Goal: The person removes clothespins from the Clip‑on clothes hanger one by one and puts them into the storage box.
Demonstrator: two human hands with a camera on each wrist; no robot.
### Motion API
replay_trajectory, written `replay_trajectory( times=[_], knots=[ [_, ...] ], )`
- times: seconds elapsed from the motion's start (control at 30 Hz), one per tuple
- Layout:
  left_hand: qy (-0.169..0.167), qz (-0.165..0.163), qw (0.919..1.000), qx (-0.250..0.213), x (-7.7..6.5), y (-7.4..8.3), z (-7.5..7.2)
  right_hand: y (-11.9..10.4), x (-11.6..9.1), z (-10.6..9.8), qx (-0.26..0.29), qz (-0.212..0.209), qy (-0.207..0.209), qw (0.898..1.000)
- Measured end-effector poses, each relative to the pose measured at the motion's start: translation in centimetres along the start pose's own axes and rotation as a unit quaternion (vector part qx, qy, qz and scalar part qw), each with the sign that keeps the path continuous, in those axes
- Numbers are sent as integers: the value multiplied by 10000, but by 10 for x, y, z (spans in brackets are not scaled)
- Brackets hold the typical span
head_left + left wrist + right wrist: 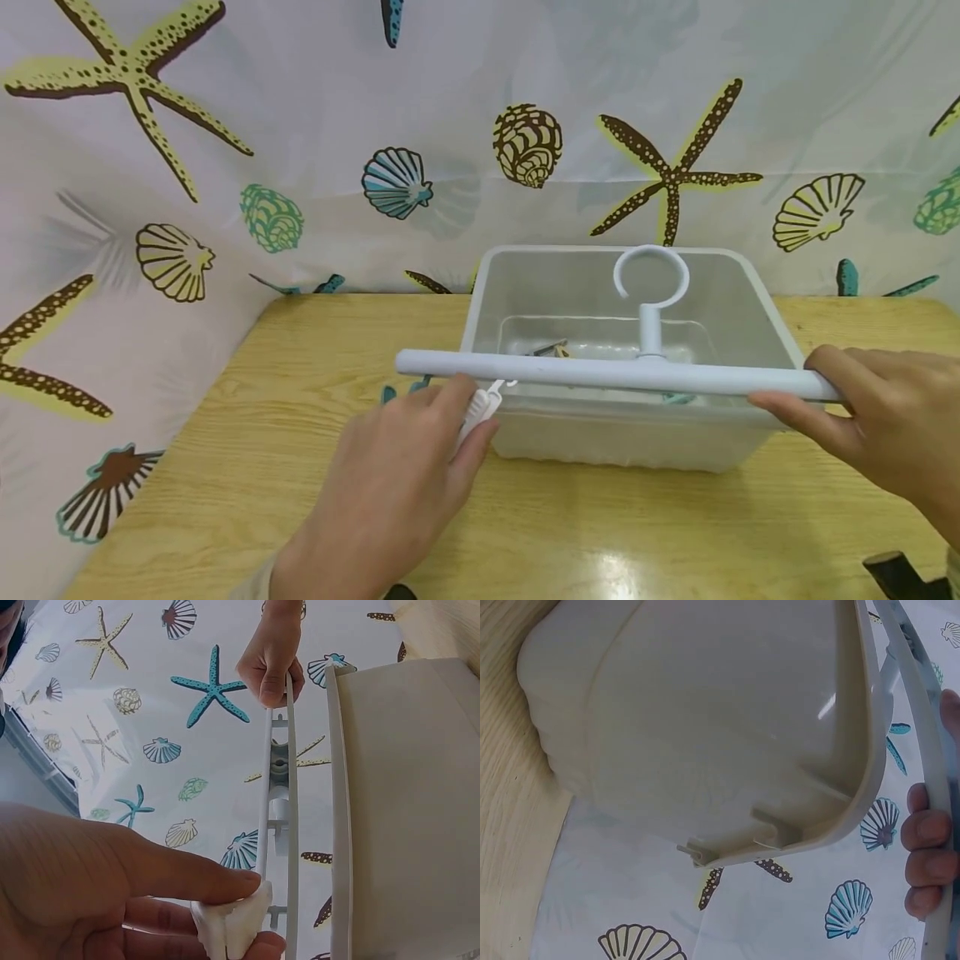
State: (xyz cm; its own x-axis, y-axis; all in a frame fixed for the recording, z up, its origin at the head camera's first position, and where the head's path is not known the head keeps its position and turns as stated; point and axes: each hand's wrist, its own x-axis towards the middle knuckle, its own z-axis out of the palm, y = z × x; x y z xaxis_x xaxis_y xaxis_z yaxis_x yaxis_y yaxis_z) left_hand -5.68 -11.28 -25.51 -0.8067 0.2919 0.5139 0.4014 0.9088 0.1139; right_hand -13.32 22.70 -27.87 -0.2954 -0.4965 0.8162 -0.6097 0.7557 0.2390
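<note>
White hanger (577,372) held in two hands above a wooden table (277,400). Its straight bar lies nearly level over the front part of a translucent plastic bin (622,437), and its open-ended hook (650,329) rises from the bar toward the bin's rear rim. The right hand (885,408) grips the bar at its right end, beside the bin's front right corner; the right wrist view shows the fingers curled against the bar. The left hand (405,475), in front of the bin's front left corner, pinches a white clip (480,408) between thumb and fingers. The clip's small hooked tip stands just beneath the bar; whether the two touch cannot be told. The left wrist view shows the hollow side of the bar, with short crosspieces along its channel. The bin stands near the rear edge of the table, to the right of its middle. A small brown-and-grey object (553,349), partly hidden by the bar, lies inside the bin. Behind the table's rear edge and along its left edge hangs a white cloth (315,100) printed with starfish and shells.
</note>
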Motion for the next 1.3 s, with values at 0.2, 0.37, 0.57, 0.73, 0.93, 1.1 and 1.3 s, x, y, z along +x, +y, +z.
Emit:
replay_trajectory(
  times=[0.2,0.37,0.57,0.73,0.93,1.1,1.3],
  knots=[
    [90,100,9999,-58,1,1,-3,-1,1,-1,39,-6,62,10000],
    [100,149,9998,-89,2,1,-6,-2,1,-2,41,4,84,10000],
    [283,173,9994,-122,1,-1,-7,-5,2,-4,39,-15,159,9999],
    [451,180,9988,-79,-1,-10,0,-7,2,-4,-98,-15,83,9999],
    [440,164,9988,-157,1,-5,-13,-11,2,-5,-198,80,43,9998],
    [353,101,9992,-185,0,-6,-14,-11,1,-6,-221,82,34,9997],
    [212,1,9995,-238,-2,-10,-13,-14,1,-7,-303,72,-137,9994]
  ],
)
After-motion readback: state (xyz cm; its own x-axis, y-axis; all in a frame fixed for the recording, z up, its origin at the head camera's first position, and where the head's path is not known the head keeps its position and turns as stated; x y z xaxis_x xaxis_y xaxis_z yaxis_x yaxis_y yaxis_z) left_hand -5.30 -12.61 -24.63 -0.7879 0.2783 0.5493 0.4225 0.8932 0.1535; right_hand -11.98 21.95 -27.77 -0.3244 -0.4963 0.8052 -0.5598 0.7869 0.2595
